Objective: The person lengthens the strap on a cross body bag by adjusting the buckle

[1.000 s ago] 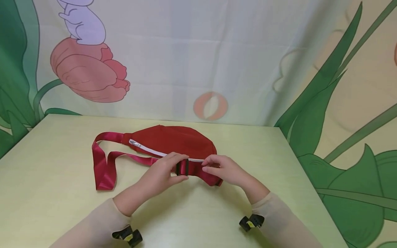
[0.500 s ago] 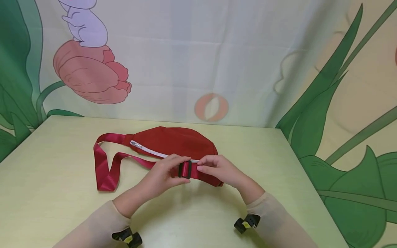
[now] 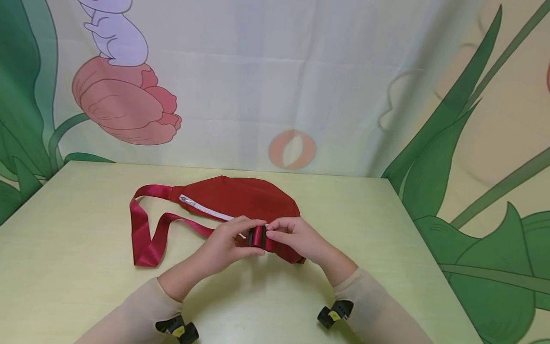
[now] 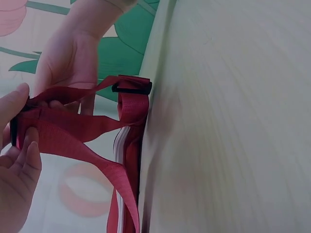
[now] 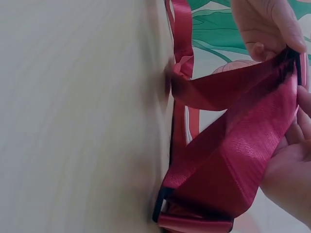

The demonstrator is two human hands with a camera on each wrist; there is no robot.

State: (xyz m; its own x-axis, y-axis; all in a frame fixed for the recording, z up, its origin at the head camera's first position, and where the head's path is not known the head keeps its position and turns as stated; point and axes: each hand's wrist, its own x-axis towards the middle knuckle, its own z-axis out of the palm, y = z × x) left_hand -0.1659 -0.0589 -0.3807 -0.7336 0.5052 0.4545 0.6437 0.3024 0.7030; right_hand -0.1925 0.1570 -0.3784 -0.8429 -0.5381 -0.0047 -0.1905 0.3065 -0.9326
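A red waist bag lies on the table, its white zipper facing the front edge. From its left end a shiny dark-red strap loops round to the hands. My left hand holds a black strap slider by its edges, thumb below and fingers above. Right beside it, my right hand pinches the strap between thumb and fingertips. The wrist views show this slider raised off the table, webbing sloping down from it. A second black buckle sits low at the bag's right end.
The pale table ends at a printed curtain behind the bag and a leaf-patterned cloth on the right. Small black cameras are strapped at both sleeves.
My right hand has slid left along the strap, up to the slider. My left hand stays at the slider, which now faces up more squarely. The bag stays about where it was.
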